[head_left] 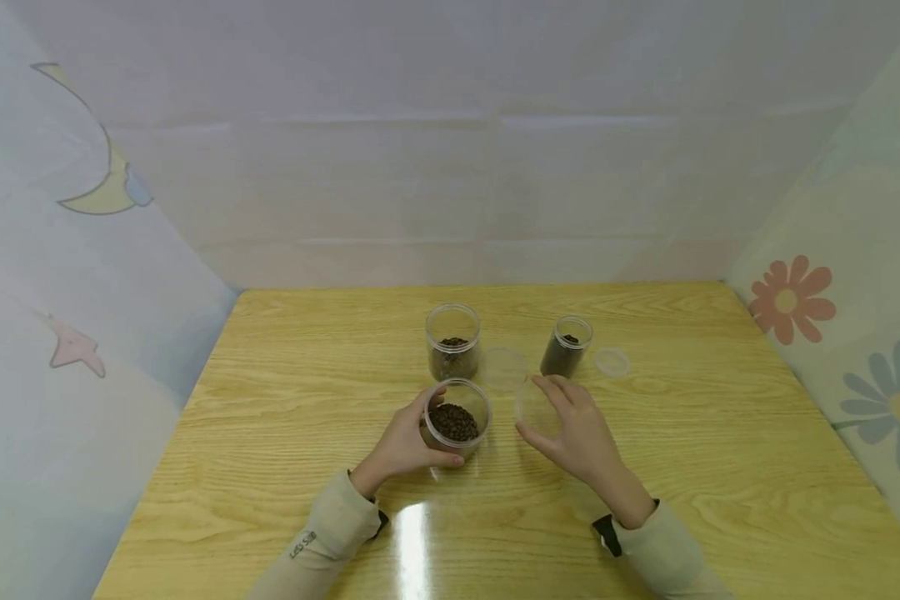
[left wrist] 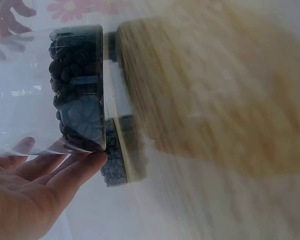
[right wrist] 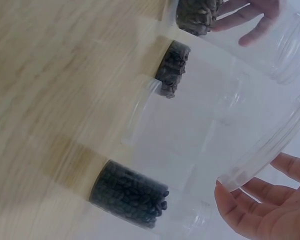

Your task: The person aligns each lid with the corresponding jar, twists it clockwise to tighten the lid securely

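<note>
My left hand [head_left: 403, 442] holds a wide clear jar [head_left: 467, 454] partly filled with dark coffee beans, thumb at the near side and fingers round the left. The jar has no lid on its mouth. In the left wrist view, fingers curve round the jar wall beside the coffee beans [left wrist: 77, 95]. Whether its base touches the table I cannot tell. To its right, my right hand [head_left: 581, 440] grips a round clear lid [right wrist: 267, 145] by its rim, between thumb and fingers. The lid is tilted and apart from the jar.
Behind the held jar stands another wide open jar [head_left: 453, 363] of coffee beans. A narrower open jar [head_left: 561, 357] of dark beans is at the back right. Two clear lids lie on the wooden table [head_left: 300, 375]: a large lid [head_left: 504, 368] between these jars, a small lid [head_left: 612, 362] at right.
</note>
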`<action>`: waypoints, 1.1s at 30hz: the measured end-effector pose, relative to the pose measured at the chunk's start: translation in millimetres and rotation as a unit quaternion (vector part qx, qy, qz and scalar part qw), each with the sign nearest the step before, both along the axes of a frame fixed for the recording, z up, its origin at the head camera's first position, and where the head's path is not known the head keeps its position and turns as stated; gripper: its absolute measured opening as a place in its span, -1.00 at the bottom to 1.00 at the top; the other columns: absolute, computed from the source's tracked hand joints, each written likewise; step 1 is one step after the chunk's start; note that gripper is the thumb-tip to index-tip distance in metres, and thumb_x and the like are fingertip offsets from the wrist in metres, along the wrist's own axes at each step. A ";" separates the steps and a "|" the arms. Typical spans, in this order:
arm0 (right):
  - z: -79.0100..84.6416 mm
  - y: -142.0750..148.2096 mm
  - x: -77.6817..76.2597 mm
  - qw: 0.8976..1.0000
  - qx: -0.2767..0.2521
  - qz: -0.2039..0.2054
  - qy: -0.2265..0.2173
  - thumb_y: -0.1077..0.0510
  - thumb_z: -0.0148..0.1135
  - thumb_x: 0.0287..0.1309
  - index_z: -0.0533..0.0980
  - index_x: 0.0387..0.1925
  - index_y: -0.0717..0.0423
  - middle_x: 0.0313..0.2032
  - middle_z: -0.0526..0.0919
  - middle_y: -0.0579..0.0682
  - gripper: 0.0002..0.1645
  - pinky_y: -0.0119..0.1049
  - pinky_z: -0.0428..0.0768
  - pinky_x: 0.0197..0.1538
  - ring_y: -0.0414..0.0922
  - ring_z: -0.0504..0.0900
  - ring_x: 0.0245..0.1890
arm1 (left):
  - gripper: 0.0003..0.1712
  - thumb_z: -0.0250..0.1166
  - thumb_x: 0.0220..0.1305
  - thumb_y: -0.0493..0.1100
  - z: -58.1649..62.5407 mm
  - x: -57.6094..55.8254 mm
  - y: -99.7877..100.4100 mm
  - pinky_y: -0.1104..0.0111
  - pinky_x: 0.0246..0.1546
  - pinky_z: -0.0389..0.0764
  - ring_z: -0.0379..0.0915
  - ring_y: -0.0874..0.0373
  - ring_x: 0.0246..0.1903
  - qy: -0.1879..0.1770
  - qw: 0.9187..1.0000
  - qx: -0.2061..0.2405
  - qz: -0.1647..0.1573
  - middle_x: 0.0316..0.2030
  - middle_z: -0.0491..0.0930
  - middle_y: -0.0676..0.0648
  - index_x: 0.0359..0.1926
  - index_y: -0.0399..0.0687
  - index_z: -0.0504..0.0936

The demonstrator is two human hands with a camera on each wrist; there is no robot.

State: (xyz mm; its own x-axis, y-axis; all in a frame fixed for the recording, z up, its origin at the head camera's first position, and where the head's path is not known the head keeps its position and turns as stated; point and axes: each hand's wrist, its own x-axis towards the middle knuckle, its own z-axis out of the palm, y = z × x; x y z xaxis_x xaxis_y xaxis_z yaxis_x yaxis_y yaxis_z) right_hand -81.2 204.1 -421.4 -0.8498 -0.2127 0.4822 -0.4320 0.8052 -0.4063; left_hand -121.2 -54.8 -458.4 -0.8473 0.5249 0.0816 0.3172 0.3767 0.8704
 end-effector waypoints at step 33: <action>26.0 -17.5 2.6 0.999 -0.031 0.029 -0.033 0.03 0.41 -0.16 0.43 -0.13 0.29 0.08 0.44 0.29 -0.41 0.19 0.40 -0.02 0.24 0.39 0.06 | 0.10 0.58 -0.30 0.00 1.0 -1.3 -0.9 0.20 -0.06 0.52 0.38 -0.03 0.06 0.076 0.996 -0.054 -0.001 0.10 0.42 -0.19 0.29 -0.11 0.20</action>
State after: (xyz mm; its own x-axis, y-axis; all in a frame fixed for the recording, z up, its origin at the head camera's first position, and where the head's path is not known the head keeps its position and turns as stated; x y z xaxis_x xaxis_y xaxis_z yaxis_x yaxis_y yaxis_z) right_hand -78.7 186.6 -395.4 -0.8671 -0.2350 0.4391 -0.4485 0.7518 -0.4834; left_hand -122.5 -55.7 -457.3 -0.8286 0.5386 0.1525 0.4432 0.4646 0.7666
